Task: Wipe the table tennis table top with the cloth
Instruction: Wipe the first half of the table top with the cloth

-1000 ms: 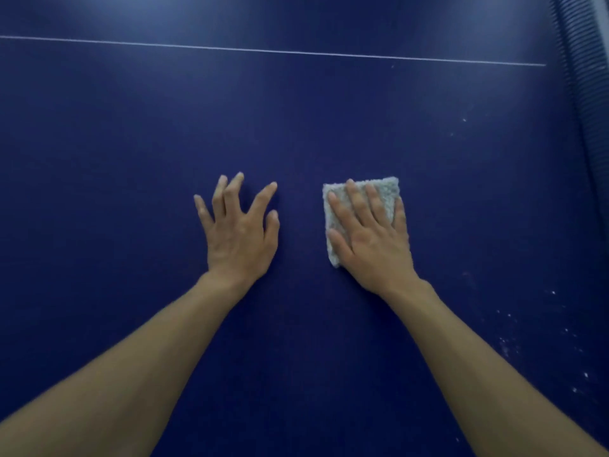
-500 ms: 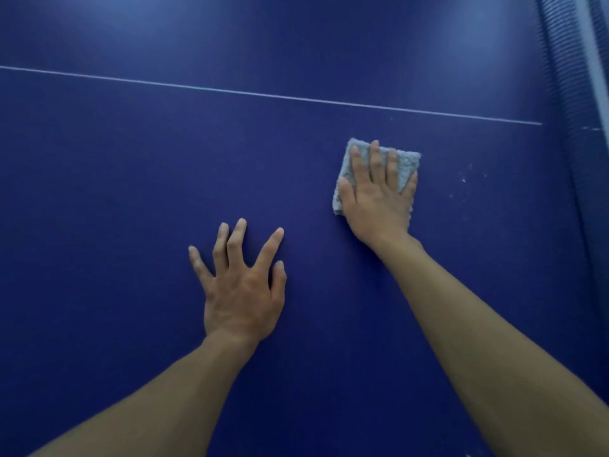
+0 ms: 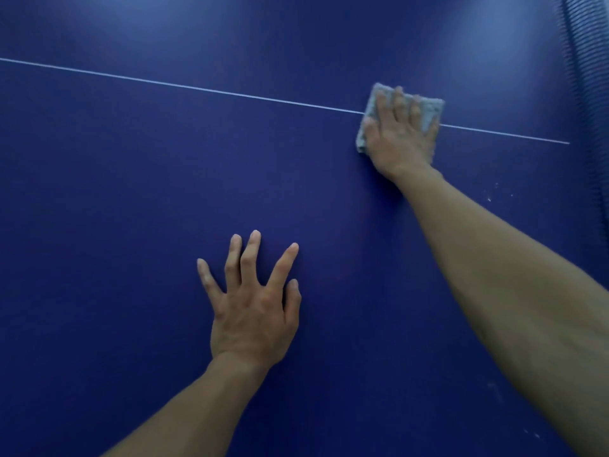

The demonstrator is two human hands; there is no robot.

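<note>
Mid-wipe: the right hand [image 3: 398, 140], fingers straight, presses the cloth [image 3: 375, 100] across the white line [image 3: 197, 88] near the counter's [image 3: 131, 192] right edge, left hand [image 3: 253, 311] splayed flat nearer; the next stroke should probably sweep the specks [image 3: 489, 199] beside that edge.

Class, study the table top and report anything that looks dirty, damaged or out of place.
Small white specks dot the blue table top right of the right forearm, not yet wiped. The cloth lies under the right hand, straddling the white line. Nothing looks damaged.
</note>
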